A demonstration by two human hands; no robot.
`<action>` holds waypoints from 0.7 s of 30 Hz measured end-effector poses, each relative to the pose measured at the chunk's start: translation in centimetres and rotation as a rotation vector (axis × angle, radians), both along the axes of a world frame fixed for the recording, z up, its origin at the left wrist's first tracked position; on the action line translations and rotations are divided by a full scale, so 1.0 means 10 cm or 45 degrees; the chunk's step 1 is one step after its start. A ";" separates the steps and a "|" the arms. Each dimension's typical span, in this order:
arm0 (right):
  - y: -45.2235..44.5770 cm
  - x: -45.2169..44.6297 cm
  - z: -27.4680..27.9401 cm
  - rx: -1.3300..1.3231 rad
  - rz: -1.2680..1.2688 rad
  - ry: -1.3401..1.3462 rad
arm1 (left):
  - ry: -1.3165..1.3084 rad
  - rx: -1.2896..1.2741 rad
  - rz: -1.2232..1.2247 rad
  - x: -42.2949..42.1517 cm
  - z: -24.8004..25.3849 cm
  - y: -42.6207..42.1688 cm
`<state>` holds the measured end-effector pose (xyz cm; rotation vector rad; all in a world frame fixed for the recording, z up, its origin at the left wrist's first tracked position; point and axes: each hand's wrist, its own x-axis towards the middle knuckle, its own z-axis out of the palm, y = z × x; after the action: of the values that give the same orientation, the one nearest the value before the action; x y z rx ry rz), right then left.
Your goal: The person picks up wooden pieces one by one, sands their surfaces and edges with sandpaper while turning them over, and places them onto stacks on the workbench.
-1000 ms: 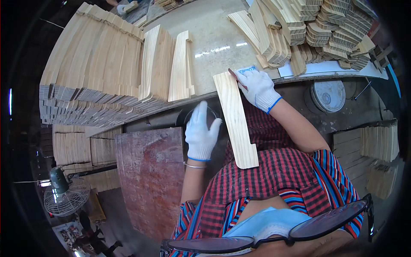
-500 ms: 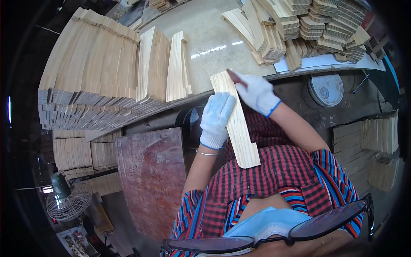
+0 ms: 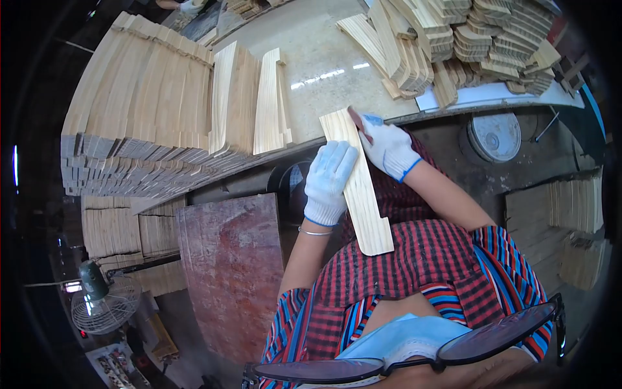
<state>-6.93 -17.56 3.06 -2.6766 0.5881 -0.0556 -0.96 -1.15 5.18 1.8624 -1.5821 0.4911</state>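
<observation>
A pale wooden piece (image 3: 368,207), long and flat with a notch near its rounded lower end, slants from the bench edge down to my checked apron (image 3: 414,259). My left hand (image 3: 329,178), in a white knit glove, is closed around its upper part, fingers across the face. My right hand (image 3: 392,149), gloved too, pinches a reddish-brown piece of sandpaper (image 3: 357,122) against the right edge near the top end. Part of the sandpaper is hidden by the fingers.
Stacked wooden pieces (image 3: 149,91) fill the bench's left side; more are heaped (image 3: 453,45) at the back right. A white bucket (image 3: 494,137) stands below the bench. To the left are a reddish board (image 3: 230,272) and a fan (image 3: 107,301). Another person's gloved hand (image 3: 192,7) shows at the top.
My right hand has slid slightly down along the edge with the sandpaper. My left hand and the wooden piece stay nearly in place. Another person's hand has come into view at the top.
</observation>
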 end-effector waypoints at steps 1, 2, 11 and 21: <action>0.03 -0.04 0.06 0.029 0.018 0.161 | 0.001 0.010 0.006 0.00 -0.01 0.01; 0.07 -0.12 0.03 0.041 0.015 0.165 | 0.009 0.035 0.000 -0.02 -0.01 0.04; -0.27 -0.46 0.22 0.342 -0.103 -0.323 | 0.041 -0.131 0.055 -0.04 -0.10 0.07; 0.46 -0.43 0.50 0.151 0.932 -1.036 | 0.292 -0.235 0.450 -0.21 -0.37 0.13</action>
<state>-11.20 -12.93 8.02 -2.2957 -0.6052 -0.8073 -3.02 0.20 1.44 1.9806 -1.0273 0.5341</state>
